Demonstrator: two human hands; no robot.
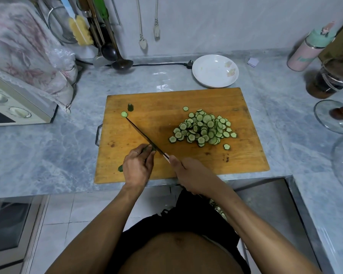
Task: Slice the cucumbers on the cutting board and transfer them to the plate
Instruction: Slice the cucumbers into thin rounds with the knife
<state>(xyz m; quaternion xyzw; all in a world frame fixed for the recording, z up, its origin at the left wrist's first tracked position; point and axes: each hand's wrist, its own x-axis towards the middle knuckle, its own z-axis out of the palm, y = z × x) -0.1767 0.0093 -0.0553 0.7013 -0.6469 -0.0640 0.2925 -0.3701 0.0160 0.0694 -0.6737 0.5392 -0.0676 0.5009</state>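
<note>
While the left hand (137, 166) pins a dark green cucumber (120, 168) steady on the wooden cutting board (236, 155), the right hand (188, 175) grips the long knife (145, 136) for slicing.

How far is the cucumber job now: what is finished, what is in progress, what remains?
Done: a pile of slices lies on the cutting board. In progress: the left hand holds a cucumber while the right hand holds the knife across it. Left: finish slicing and transfer everything; the plate holds no slices.
</note>
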